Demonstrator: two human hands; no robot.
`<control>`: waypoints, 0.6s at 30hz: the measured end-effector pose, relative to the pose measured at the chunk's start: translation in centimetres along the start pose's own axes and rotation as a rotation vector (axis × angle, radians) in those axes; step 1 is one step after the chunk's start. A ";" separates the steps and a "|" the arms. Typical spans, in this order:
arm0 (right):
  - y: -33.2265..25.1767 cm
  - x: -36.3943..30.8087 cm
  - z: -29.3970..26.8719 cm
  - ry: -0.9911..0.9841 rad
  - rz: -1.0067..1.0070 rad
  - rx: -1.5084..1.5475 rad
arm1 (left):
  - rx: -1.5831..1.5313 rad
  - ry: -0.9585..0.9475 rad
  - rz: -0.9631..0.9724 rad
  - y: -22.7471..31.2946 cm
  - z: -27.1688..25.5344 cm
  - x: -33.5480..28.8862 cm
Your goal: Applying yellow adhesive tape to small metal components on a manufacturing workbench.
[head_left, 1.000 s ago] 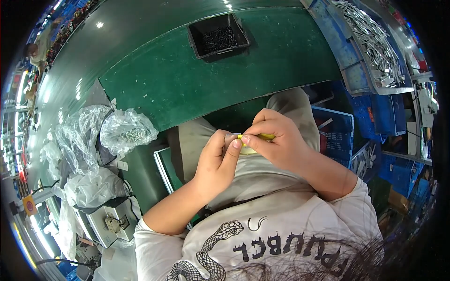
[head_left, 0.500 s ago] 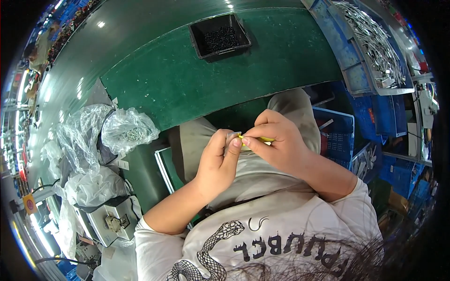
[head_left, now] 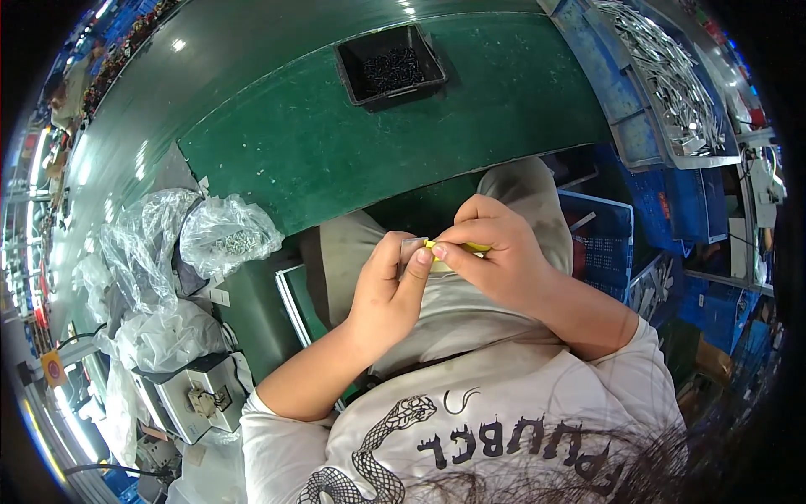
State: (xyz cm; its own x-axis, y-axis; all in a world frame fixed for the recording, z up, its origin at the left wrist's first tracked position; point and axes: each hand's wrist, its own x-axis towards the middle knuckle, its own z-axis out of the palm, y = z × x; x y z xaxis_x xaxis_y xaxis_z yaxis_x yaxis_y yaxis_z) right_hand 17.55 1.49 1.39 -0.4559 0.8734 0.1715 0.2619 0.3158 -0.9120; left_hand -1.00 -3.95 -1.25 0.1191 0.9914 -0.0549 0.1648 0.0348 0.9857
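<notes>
I record the left hand (head_left: 388, 287) closed on a pale flat piece (head_left: 411, 242), and the right hand (head_left: 506, 259) gripping a yellow item (head_left: 479, 247) at the piece's 3 o'clock. Against half a second earlier, both grips are unchanged; the piece appears slightly flatter. The black bin (head_left: 393, 69) remains near 12 o'clock.

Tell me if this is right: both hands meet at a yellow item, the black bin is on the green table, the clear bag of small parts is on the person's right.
Wrong side: the head view shows the clear bag on the person's left. The left hand and right hand meet at a yellow item, and the black bin is on the green table.
</notes>
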 end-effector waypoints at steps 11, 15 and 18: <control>-0.3 0.1 -0.3 -0.041 0.056 0.045 | -0.037 0.014 -0.045 0.0 0.1 -0.1; 0.0 0.1 -0.3 -0.049 0.047 0.032 | 0.012 -0.002 -0.004 -0.3 0.1 0.0; 0.0 0.1 -0.3 -0.050 0.058 0.047 | -0.080 0.030 -0.093 0.5 0.3 0.0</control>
State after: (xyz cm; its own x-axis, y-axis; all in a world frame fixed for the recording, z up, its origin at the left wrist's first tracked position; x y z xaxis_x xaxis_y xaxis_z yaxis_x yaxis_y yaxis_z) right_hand 17.73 1.66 1.51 -0.4836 0.8696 0.0997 0.2499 0.2463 -0.9364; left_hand -0.65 -4.00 -0.76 0.0771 0.9868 -0.1425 0.0952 0.1350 0.9863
